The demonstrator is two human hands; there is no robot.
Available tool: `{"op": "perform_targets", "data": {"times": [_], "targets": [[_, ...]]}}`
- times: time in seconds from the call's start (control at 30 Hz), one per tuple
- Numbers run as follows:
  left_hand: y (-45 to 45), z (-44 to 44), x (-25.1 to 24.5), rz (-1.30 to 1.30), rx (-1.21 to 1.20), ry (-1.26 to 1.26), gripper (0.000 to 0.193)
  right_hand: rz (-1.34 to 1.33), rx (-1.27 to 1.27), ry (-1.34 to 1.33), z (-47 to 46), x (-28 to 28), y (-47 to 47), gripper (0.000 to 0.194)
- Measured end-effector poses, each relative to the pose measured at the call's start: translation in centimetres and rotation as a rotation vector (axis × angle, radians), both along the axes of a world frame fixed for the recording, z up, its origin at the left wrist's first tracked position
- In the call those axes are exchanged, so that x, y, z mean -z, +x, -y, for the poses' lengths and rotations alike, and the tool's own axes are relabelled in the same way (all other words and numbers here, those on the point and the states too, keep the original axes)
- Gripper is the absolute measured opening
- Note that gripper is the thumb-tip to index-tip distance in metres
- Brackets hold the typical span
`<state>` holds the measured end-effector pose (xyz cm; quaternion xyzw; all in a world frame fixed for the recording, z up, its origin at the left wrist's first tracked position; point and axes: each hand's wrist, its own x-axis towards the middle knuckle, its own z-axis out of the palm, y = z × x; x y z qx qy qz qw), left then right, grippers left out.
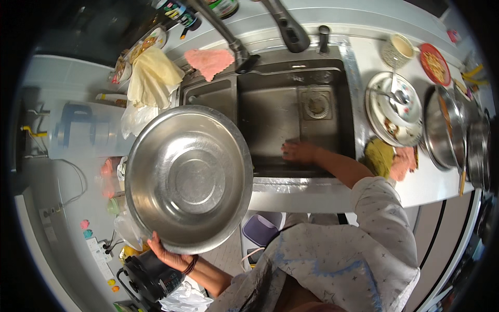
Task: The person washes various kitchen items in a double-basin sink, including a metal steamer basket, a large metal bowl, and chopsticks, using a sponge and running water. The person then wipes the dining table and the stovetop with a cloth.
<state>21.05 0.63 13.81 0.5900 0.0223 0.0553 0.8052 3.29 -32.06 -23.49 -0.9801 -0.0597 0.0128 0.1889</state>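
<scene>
My left hand (169,253) grips the near rim of a wide stainless steel basin (197,181), with the thumb over the edge. The basin is tipped so its bare inside faces me, left of the sink, and it hides part of the small left bowl (213,95). My right hand (300,152), somewhat blurred, reaches over the near part of the large steel sink bowl (269,117). Nothing shows in its fingers; whether they touch the sink is unclear. A round drain strainer (316,104) sits in the sink's far right corner.
A faucet (241,54) and a dark sprayer-like handle (294,37) overhang the sink. Stacked plates (374,113), steel pots (436,132) and cloths (403,162) crowd the right counter. A yellow cloth (152,78) and plastic bag (136,119) lie left. A black appliance (150,275) stands near my left arm.
</scene>
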Motion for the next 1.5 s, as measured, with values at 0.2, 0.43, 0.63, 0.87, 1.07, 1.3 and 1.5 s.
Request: {"op": "perform_targets", "data": {"times": [0.2, 0.43, 0.63, 0.87, 1.07, 1.3, 1.5], "targets": [[-0.2, -5.2, 1.5, 0.022, -0.229, 0.078, 0.024, 0.402, -0.268, -0.454, -3.8, 5.6, 10.5, 0.04], [-0.4, -8.4, 3.5, 0.023, -0.318, 0.298, 0.027, -0.125, 0.063, 0.499, -7.3, 8.6, 26.8, 0.044], [0.1, -9.0, 4.8, 0.017, -0.484, 0.379, 0.026, -0.118, 0.479, 0.149, -4.6, 6.8, 31.7, 0.05], [2.4, -10.0, 3.0, 0.086, -0.375, 0.513, 0.027, 0.296, 1.056, -0.064, 4.1, 8.0, 16.2, 0.062], [3.7, -8.9, 2.6, -0.005, -0.43, 0.469, 0.028, 0.188, 1.175, -0.356, 6.8, 3.0, 6.7, 0.059], [5.4, -4.2, 1.3, -0.171, -0.099, 0.058, 0.035, 0.213, 0.174, 0.113, 0.0, 4.6, 9.0, 0.059], [5.9, -1.9, 2.6, -0.137, -0.175, 0.142, 0.038, 0.266, 1.041, -0.408, 9.1, 2.6, 1.3, 0.043]]}}
